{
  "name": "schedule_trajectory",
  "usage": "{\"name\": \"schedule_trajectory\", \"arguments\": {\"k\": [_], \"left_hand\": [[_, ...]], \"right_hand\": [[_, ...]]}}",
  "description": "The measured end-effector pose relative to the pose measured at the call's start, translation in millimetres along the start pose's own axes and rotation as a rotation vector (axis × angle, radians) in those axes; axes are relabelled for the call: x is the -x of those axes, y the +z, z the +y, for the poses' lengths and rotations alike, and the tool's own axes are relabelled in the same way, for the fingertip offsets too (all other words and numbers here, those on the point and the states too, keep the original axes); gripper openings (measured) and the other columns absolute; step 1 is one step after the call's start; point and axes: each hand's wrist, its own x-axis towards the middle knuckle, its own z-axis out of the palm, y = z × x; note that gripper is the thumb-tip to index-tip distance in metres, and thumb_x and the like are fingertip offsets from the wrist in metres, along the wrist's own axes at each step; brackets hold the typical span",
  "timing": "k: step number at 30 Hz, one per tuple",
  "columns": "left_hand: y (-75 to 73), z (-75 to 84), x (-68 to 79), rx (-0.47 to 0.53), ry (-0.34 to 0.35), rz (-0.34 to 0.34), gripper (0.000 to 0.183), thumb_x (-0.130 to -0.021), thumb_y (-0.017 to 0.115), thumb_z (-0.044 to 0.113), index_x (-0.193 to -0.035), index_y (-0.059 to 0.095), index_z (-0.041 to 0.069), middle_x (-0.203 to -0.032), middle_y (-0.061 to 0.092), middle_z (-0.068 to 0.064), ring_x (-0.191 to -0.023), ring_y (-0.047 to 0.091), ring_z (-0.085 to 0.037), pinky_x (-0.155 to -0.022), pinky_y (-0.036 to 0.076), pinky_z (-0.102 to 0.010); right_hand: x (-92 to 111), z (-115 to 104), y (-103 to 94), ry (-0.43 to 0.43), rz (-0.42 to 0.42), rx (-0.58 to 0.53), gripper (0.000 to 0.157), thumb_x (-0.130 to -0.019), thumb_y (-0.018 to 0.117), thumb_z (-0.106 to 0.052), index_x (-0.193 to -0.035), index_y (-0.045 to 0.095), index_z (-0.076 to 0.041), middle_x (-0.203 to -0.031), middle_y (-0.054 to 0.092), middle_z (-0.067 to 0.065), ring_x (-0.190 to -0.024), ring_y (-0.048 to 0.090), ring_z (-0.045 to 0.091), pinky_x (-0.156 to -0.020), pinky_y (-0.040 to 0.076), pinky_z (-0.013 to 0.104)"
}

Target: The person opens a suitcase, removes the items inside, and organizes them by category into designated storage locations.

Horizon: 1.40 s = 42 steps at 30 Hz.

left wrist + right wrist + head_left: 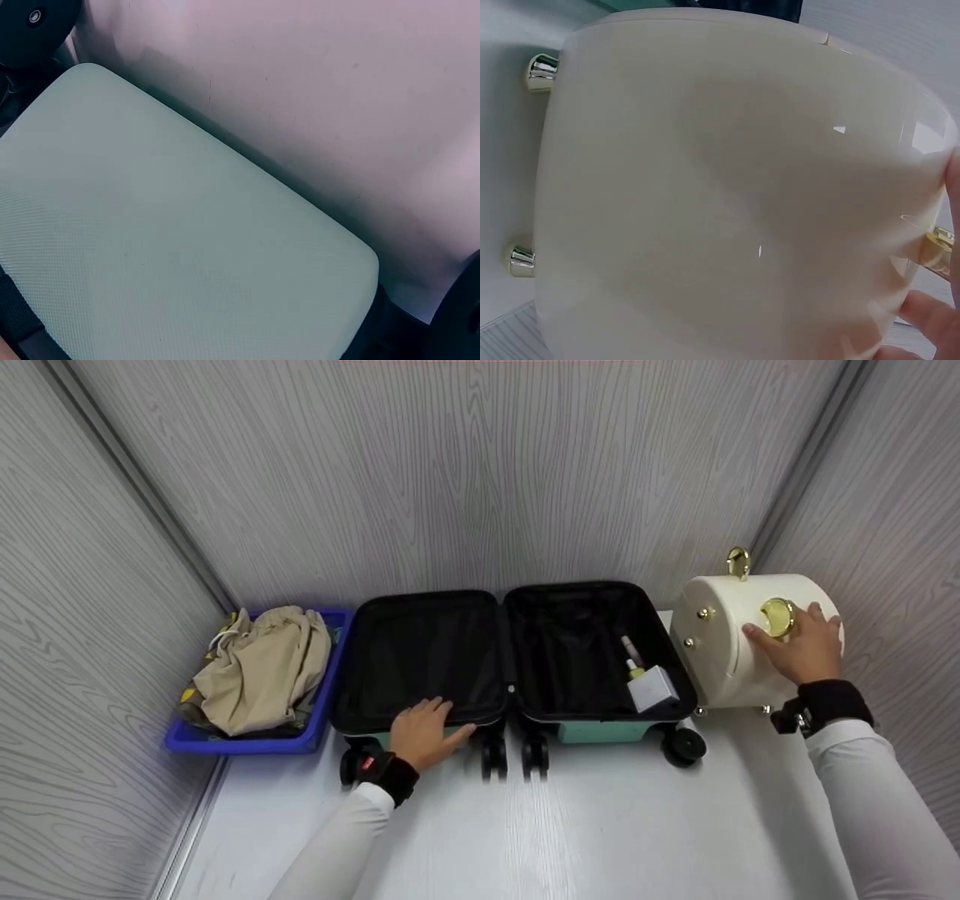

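Observation:
An open mint-green suitcase with a black lining lies flat, both halves up. My left hand rests with extended fingers over the near edge of its left half. In the left wrist view, the pale green shell fills the middle, and the fingers are hidden. At the right stands a glossy cream rounded case with gold fittings. My right hand lies on its front, thumb and fingers spread around a gold ring-shaped fitting. In the right wrist view, fingertips touch the cream shell.
The suitcase's right half holds a white box, a small dropper bottle and a slim tube. A blue basket at left carries beige folded clothing. Grey wood-grain panels enclose the white surface.

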Motion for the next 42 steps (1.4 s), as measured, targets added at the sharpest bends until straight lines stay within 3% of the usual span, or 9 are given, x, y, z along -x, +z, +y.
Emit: {"name": "schedule_trajectory", "arguments": {"k": [10, 18, 25, 27, 34, 42], "left_hand": [[0.8, -0.4, -5.3, -0.008, -0.009, 0.020, 0.078, -0.103, 0.054, 0.072, -0.150, 0.065, 0.011, -0.154, 0.064, -0.017, -0.143, 0.060, -0.039, -0.118, 0.049, -0.056], [6.7, -2.2, -5.9, -0.018, 0.010, 0.053, 0.076, -0.103, 0.055, 0.071, -0.147, 0.067, 0.011, -0.151, 0.066, -0.017, -0.140, 0.063, -0.038, -0.115, 0.052, -0.055], [9.8, -3.1, -7.1, -0.014, -0.002, 0.061, 0.075, -0.102, 0.056, 0.071, -0.147, 0.068, 0.011, -0.151, 0.066, -0.017, -0.139, 0.063, -0.038, -0.115, 0.052, -0.055], [8.7, -3.2, -6.9, -0.013, -0.006, 0.052, 0.076, -0.102, 0.055, 0.072, -0.147, 0.067, 0.012, -0.151, 0.066, -0.017, -0.140, 0.063, -0.038, -0.115, 0.052, -0.055], [4.5, -1.4, -7.1, -0.024, -0.014, 0.024, 0.078, -0.103, 0.054, 0.073, -0.148, 0.066, 0.011, -0.153, 0.065, -0.016, -0.141, 0.062, -0.038, -0.116, 0.051, -0.055], [5.4, -1.4, -6.4, -0.019, -0.009, 0.045, 0.078, -0.102, 0.055, 0.073, -0.147, 0.068, 0.011, -0.151, 0.067, -0.016, -0.140, 0.063, -0.037, -0.115, 0.051, -0.055]], "right_hand": [[16.6, 3.9, -11.7, -0.009, 0.006, 0.023, 0.090, -0.103, 0.068, -0.055, -0.154, 0.043, 0.015, -0.164, 0.020, 0.051, -0.151, 0.007, 0.079, -0.122, 0.010, 0.086], [41.0, 10.3, -20.0, -0.014, 0.016, 0.011, 0.088, -0.103, 0.070, -0.051, -0.154, 0.043, 0.015, -0.161, 0.020, 0.053, -0.146, 0.004, 0.083, -0.123, 0.006, 0.085], [59.7, 16.3, -24.3, -0.038, 0.076, 0.026, 0.088, -0.101, 0.073, -0.050, -0.149, 0.046, 0.018, -0.159, 0.029, 0.052, -0.154, 0.018, 0.072, -0.127, 0.008, 0.080], [60.5, 20.0, -22.3, -0.043, 0.096, 0.016, 0.088, -0.099, 0.075, -0.049, -0.149, 0.046, 0.017, -0.161, 0.030, 0.050, -0.155, 0.017, 0.071, -0.129, 0.007, 0.078], [47.6, 37.8, -18.6, -0.064, 0.060, 0.044, 0.092, -0.102, 0.066, -0.057, -0.167, 0.033, -0.002, -0.174, 0.012, 0.039, -0.158, -0.007, 0.070, -0.119, -0.012, 0.087], [49.3, 40.0, -17.8, -0.130, 0.081, 0.093, 0.088, -0.101, 0.065, -0.060, -0.166, 0.039, -0.006, -0.173, 0.025, 0.035, -0.161, 0.004, 0.065, -0.121, -0.010, 0.086]]}}
